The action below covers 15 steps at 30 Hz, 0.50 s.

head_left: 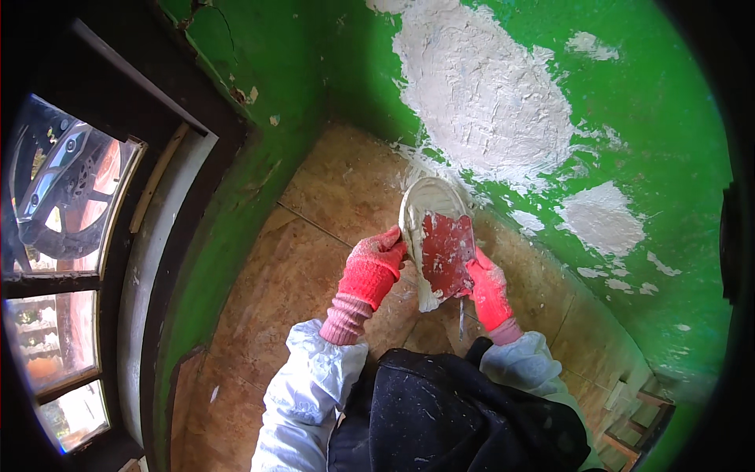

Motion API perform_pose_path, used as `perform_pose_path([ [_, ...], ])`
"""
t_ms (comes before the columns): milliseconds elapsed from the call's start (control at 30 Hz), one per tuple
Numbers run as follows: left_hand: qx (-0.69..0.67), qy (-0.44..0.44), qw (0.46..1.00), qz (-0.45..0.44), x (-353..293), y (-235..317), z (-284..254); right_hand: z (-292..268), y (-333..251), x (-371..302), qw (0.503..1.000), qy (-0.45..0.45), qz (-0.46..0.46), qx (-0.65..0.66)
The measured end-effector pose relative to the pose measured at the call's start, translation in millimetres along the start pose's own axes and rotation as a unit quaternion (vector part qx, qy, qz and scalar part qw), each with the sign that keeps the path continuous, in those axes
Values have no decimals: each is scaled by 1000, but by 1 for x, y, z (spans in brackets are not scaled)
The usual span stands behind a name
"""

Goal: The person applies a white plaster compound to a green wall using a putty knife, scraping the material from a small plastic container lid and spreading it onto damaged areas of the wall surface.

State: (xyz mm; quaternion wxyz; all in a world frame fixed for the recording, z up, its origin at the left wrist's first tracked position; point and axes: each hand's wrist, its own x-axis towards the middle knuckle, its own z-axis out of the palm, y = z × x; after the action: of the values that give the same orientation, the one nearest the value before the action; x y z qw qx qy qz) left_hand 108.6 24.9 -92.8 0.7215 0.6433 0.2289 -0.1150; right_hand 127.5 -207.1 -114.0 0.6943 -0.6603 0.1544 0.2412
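Note:
My left hand [373,263], in a red-pink work glove dusted white, is closed on the left rim of a whitish oval bowl [409,200] smeared with plaster. My right hand [489,287], gloved alike, pinches the right edge of a flat red scraper [447,252] spotted with plaster. This scraper lies over the bowl's near part and hides it. A lump of white plaster [429,297] clings along the scraper's lower left edge. Below the right fingers a thin grey shaft [462,318] sticks out; what it belongs to cannot be made out.
The green wall [653,118] ahead carries a large rough plaster patch [480,94] and a smaller plaster patch [602,219]. Brown floor tiles [307,204] lie below. A paned door [118,212] stands left, and a wooden frame [629,433] at lower right.

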Motion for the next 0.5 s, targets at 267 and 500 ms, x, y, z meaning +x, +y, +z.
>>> perform_pose_path([
  [267, 37, -25, 998, 52, -4, 11, 1, 4, 1, -17, 998, 6, 29, 48],
  [500, 68, -43, 996, 42, -6, 17, -3, 6, -2, -20, 997, 3, 28, 69],
])
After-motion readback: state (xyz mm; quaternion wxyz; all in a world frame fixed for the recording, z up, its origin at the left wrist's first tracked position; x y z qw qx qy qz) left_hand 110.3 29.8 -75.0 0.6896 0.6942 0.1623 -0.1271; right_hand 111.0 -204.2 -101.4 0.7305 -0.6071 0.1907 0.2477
